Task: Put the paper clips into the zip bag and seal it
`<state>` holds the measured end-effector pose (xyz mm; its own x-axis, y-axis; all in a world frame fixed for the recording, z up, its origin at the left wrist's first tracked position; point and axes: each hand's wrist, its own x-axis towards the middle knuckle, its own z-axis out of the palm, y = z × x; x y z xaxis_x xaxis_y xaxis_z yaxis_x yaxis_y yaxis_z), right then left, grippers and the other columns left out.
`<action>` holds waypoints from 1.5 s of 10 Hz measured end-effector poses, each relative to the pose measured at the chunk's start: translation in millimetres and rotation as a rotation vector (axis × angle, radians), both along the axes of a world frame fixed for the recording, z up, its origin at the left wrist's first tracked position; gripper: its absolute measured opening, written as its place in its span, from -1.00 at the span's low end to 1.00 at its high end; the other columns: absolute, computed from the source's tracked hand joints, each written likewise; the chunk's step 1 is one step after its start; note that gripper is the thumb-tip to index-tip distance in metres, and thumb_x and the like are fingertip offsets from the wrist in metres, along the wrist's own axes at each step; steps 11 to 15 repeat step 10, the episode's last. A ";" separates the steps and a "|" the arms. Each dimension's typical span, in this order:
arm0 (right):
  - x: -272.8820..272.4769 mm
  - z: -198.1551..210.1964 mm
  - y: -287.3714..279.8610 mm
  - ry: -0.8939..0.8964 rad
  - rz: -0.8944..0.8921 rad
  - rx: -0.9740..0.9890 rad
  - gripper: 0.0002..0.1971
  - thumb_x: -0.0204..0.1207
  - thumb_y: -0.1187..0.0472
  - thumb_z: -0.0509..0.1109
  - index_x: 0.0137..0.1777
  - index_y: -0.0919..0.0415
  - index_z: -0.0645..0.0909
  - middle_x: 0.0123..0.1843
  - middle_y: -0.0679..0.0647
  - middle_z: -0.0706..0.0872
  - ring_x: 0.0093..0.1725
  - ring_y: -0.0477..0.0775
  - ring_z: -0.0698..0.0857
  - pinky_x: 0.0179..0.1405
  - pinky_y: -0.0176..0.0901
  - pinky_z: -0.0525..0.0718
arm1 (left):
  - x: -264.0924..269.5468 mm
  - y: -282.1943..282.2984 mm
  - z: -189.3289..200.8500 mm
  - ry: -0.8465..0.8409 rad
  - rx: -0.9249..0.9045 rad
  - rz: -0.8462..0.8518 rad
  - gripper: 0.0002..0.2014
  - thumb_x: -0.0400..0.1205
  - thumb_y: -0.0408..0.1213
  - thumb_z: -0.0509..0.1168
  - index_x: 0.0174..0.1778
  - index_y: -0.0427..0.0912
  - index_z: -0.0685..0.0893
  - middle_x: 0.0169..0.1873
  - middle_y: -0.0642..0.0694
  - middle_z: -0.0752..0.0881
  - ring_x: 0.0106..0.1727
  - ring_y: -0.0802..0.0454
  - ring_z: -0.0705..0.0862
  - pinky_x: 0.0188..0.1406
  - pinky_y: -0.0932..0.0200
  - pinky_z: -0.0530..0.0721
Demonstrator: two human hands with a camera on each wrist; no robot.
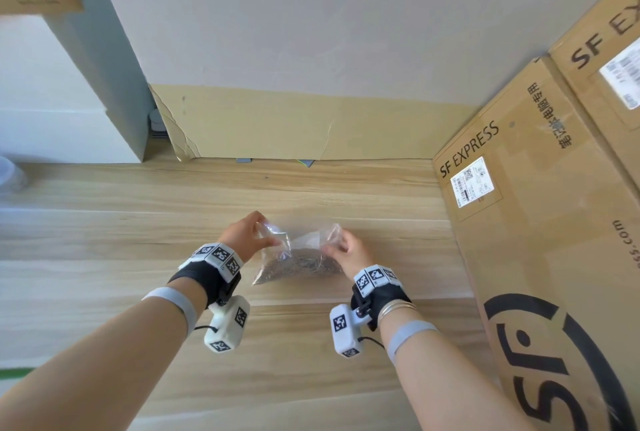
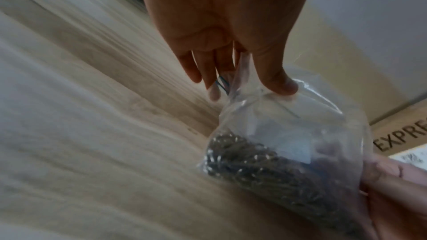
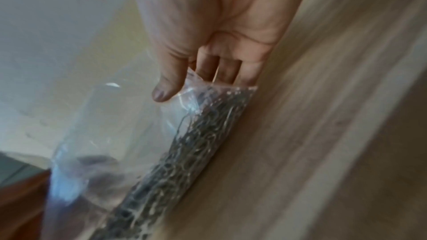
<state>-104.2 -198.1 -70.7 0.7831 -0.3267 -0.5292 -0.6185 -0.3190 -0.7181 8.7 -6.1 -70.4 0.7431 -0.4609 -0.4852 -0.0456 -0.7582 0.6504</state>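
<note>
Your left hand [image 1: 246, 236] and right hand [image 1: 349, 250] each pinch a top corner of the bag [image 1: 300, 259]; its mouth runs between your fingers, probably unsealed. Clips [image 1: 298, 266] sit below them.

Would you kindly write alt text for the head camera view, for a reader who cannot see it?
Both hands hold a clear zip bag of paper clips over a wooden table: the left hand pinches its left top corner, the right hand its right. Cardboard boxes stand at right.
</note>
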 end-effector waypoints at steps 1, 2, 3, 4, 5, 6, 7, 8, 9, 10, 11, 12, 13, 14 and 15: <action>16.0 -5.0 -12.2 -0.027 -0.029 -0.021 -0.55 0.52 0.09 0.32 0.40 0.10 0.39 0.37 0.05 0.57 0.38 0.07 0.51 0.30 -0.02 0.44 | 12.4 -11.1 -6.7 0.114 -0.106 0.107 -0.47 0.46 -0.05 0.39 0.29 -0.17 0.44 0.09 -0.15 0.68 -0.01 -0.03 0.64 0.00 0.10 0.61; 37.1 -7.7 -26.5 -0.064 -0.068 -0.053 -0.60 0.52 0.07 0.32 0.34 0.16 0.46 0.30 0.05 0.62 0.31 0.07 0.56 0.15 -0.14 0.47 | 29.5 -27.8 -9.0 0.293 -0.291 0.328 -0.44 0.49 -0.18 0.36 0.37 -0.18 0.34 0.19 -0.25 0.64 0.05 -0.10 0.64 0.10 -0.06 0.66; 63.7 -2.9 -39.6 -0.107 -0.129 -0.077 -0.50 0.50 0.03 0.35 0.40 0.15 0.40 0.32 0.07 0.60 0.30 0.08 0.57 0.12 -0.15 0.49 | 52.3 -47.9 -7.6 0.349 -0.378 0.484 -0.46 0.49 -0.23 0.35 0.36 -0.21 0.34 0.25 -0.27 0.61 0.16 -0.14 0.63 0.09 -0.14 0.69; 87.4 -2.2 -50.9 -0.153 -0.186 -0.066 -0.48 0.49 0.05 0.37 0.41 0.17 0.38 0.35 0.11 0.59 0.27 0.08 0.58 0.10 -0.17 0.48 | 71.8 -65.6 -4.1 0.336 -0.423 0.541 -0.49 0.51 -0.25 0.34 0.36 -0.27 0.38 0.26 -0.24 0.60 0.15 -0.10 0.64 -0.08 0.01 0.73; 104.3 -4.0 -59.9 -0.167 -0.187 -0.067 -0.49 0.51 0.06 0.35 0.42 0.19 0.37 0.40 0.14 0.55 0.32 0.10 0.55 0.12 -0.19 0.45 | 87.7 -76.4 -3.5 0.276 -0.400 0.530 -0.49 0.53 -0.24 0.32 0.38 -0.27 0.40 0.29 -0.23 0.58 0.19 -0.13 0.64 0.00 -0.05 0.74; 113.2 -14.1 -63.0 -0.105 -0.148 -0.083 -0.47 0.53 0.04 0.31 0.46 0.20 0.33 0.43 0.18 0.51 0.36 0.14 0.52 0.20 -0.15 0.45 | 95.2 -81.8 -11.6 0.202 -0.327 0.505 -0.51 0.56 -0.21 0.29 0.41 -0.24 0.39 0.34 -0.24 0.56 0.22 -0.17 0.63 0.09 -0.09 0.71; 117.4 -24.7 -61.8 -0.014 -0.055 -0.189 -0.41 0.53 -0.04 0.30 0.48 0.21 0.30 0.46 0.18 0.48 0.40 0.16 0.49 0.32 -0.06 0.47 | 90.5 -87.1 -19.9 0.049 -0.118 0.402 -0.48 0.60 -0.15 0.23 0.46 -0.22 0.32 0.33 -0.23 0.56 0.25 -0.16 0.60 0.06 0.11 0.62; 119.2 -31.5 -63.6 0.031 -0.015 -0.321 -0.41 0.48 -0.13 0.31 0.43 0.15 0.38 0.41 0.23 0.50 0.36 0.21 0.49 0.34 0.00 0.47 | 89.4 -89.7 -26.4 -0.002 -0.010 0.356 -0.43 0.62 -0.09 0.19 0.52 -0.19 0.24 0.39 -0.22 0.51 0.32 -0.15 0.56 0.12 0.05 0.58; 112.3 -21.5 -62.3 0.063 -0.016 -0.336 -0.39 0.45 -0.17 0.33 0.44 0.09 0.37 0.43 0.22 0.41 0.39 0.22 0.45 0.39 0.07 0.44 | 84.6 -87.2 -17.3 0.015 0.040 0.330 -0.37 0.62 -0.08 0.20 0.57 -0.14 0.13 0.46 -0.24 0.40 0.39 -0.18 0.48 0.29 -0.07 0.53; 104.2 -8.6 -62.0 -0.006 -0.123 -0.329 -0.38 0.42 -0.11 0.39 0.41 0.14 0.36 0.40 0.16 0.44 0.36 0.18 0.48 0.32 0.02 0.47 | 79.8 -81.0 -7.7 0.016 -0.027 0.382 -0.33 0.61 -0.13 0.24 0.59 -0.07 0.08 0.52 -0.23 0.31 0.43 -0.21 0.44 0.32 -0.12 0.50; 104.2 -8.6 -62.0 -0.006 -0.123 -0.329 -0.38 0.42 -0.11 0.39 0.41 0.14 0.36 0.40 0.16 0.44 0.36 0.18 0.48 0.32 0.02 0.47 | 79.8 -81.0 -7.7 0.016 -0.027 0.382 -0.33 0.61 -0.13 0.24 0.59 -0.07 0.08 0.52 -0.23 0.31 0.43 -0.21 0.44 0.32 -0.12 0.50; 104.2 -8.6 -62.0 -0.006 -0.123 -0.329 -0.38 0.42 -0.11 0.39 0.41 0.14 0.36 0.40 0.16 0.44 0.36 0.18 0.48 0.32 0.02 0.47 | 79.8 -81.0 -7.7 0.016 -0.027 0.382 -0.33 0.61 -0.13 0.24 0.59 -0.07 0.08 0.52 -0.23 0.31 0.43 -0.21 0.44 0.32 -0.12 0.50; 104.2 -8.6 -62.0 -0.006 -0.123 -0.329 -0.38 0.42 -0.11 0.39 0.41 0.14 0.36 0.40 0.16 0.44 0.36 0.18 0.48 0.32 0.02 0.47 | 79.8 -81.0 -7.7 0.016 -0.027 0.382 -0.33 0.61 -0.13 0.24 0.59 -0.07 0.08 0.52 -0.23 0.31 0.43 -0.21 0.44 0.32 -0.12 0.50; 104.2 -8.6 -62.0 -0.006 -0.123 -0.329 -0.38 0.42 -0.11 0.39 0.41 0.14 0.36 0.40 0.16 0.44 0.36 0.18 0.48 0.32 0.02 0.47 | 79.8 -81.0 -7.7 0.016 -0.027 0.382 -0.33 0.61 -0.13 0.24 0.59 -0.07 0.08 0.52 -0.23 0.31 0.43 -0.21 0.44 0.32 -0.12 0.50; 104.2 -8.6 -62.0 -0.006 -0.123 -0.329 -0.38 0.42 -0.11 0.39 0.41 0.14 0.36 0.40 0.16 0.44 0.36 0.18 0.48 0.32 0.02 0.47 | 79.8 -81.0 -7.7 0.016 -0.027 0.382 -0.33 0.61 -0.13 0.24 0.59 -0.07 0.08 0.52 -0.23 0.31 0.43 -0.21 0.44 0.32 -0.12 0.50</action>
